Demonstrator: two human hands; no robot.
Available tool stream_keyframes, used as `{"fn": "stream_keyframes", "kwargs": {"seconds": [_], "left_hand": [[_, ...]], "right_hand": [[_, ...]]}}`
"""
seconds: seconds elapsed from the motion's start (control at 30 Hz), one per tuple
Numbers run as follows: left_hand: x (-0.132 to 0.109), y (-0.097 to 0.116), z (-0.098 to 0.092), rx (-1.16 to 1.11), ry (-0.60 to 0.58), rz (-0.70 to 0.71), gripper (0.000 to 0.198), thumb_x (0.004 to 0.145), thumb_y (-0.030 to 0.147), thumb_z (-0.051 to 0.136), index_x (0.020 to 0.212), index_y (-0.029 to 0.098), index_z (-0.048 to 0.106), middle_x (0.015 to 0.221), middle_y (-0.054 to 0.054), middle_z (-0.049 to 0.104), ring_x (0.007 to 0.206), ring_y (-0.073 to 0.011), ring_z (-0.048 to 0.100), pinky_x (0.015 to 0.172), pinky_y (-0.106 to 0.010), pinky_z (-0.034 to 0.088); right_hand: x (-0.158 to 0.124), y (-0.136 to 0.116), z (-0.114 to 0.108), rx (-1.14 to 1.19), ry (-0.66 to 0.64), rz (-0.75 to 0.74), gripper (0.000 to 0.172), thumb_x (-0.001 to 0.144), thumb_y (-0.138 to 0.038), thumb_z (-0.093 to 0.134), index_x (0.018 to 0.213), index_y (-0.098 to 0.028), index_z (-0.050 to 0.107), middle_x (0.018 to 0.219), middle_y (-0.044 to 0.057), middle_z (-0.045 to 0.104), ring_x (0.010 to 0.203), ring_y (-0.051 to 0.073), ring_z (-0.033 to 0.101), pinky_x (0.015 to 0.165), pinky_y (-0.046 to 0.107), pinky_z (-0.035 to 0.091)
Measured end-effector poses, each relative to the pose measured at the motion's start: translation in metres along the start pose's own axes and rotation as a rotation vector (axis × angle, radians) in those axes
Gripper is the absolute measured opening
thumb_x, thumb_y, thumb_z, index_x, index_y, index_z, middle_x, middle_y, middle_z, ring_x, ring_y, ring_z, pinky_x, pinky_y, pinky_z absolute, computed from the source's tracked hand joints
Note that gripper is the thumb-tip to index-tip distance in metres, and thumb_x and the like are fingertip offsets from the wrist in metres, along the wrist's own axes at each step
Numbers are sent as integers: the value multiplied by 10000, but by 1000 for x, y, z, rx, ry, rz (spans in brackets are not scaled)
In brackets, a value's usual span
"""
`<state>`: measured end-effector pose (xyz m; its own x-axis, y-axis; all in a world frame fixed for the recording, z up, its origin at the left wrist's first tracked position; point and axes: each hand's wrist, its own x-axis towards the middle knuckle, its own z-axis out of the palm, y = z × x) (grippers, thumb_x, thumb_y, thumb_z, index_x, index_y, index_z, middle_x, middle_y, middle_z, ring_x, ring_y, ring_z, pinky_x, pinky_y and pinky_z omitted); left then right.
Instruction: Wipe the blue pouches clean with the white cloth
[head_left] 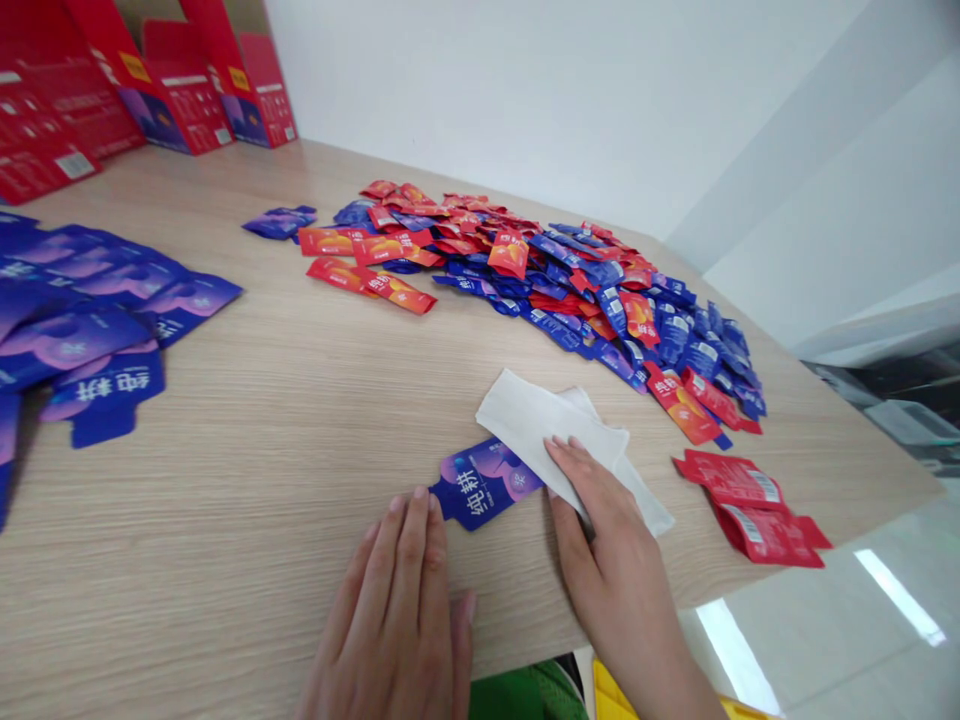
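Note:
A blue-purple sachet (480,484) with white lettering lies flat on the table in front of me. My left hand (401,570) rests palm down with its fingers stretched out, the fingertips at the sachet's narrow end tab. Over the sachet's other end lies a folded white cloth or tissue (551,425). My right hand (600,520) has its fingers on top of this cloth and the thumb by its lower edge, holding it against the sachet. The covered end of the sachet is hidden.
Behind lies a long heap of red and blue sachets (555,270). Several blue sachets (82,310) overlap at the left. Two red sachets (757,505) lie near the right table edge. Open red boxes (187,100) stand at the back left against the white wall (525,90).

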<state>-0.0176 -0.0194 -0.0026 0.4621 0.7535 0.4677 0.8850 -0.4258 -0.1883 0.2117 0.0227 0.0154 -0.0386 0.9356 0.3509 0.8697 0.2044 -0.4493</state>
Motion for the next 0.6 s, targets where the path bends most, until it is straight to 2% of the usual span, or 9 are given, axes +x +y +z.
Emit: {"fn": "stream_keyframes", "kwargs": {"seconds": [0.13, 0.4, 0.5, 0.6], "left_hand": [[-1, -3, 3, 17, 7, 23, 721, 976, 423, 517, 1511, -61, 519, 1552, -274, 630, 1399, -360, 643, 1163, -469, 457], [-3, -1, 5, 27, -42, 33, 715, 991, 380, 478, 1570, -39, 447, 1577, -236, 620, 1434, -348, 621, 1192, -465, 431], [-4, 0, 5, 24, -36, 30, 703, 999, 358, 472, 1573, -46, 437, 1578, -247, 615, 1435, -351, 621, 1194, -475, 424], [-4, 3, 4, -6, -41, 21, 671, 1013, 339, 463, 1564, -45, 446, 1586, -249, 606, 1459, -353, 600, 1215, -470, 411]], "right_hand": [[0, 0, -1, -4, 21, -20, 426, 1118, -275, 464, 1498, -233, 651, 1553, 119, 673, 1474, 319, 618, 1179, 658, 545], [6, -9, -8, 35, 38, 61, 422, 1126, -317, 458, 1493, -261, 660, 1533, 89, 692, 1423, 312, 665, 1140, 610, 592], [11, -23, -9, 71, 40, -10, 424, 1126, -256, 457, 1514, -268, 627, 1544, 69, 687, 1431, 266, 658, 1153, 540, 596], [14, -40, -4, 120, -15, -175, 461, 1107, -152, 442, 1534, -247, 587, 1562, 49, 675, 1483, 198, 605, 1220, 450, 543]]}}
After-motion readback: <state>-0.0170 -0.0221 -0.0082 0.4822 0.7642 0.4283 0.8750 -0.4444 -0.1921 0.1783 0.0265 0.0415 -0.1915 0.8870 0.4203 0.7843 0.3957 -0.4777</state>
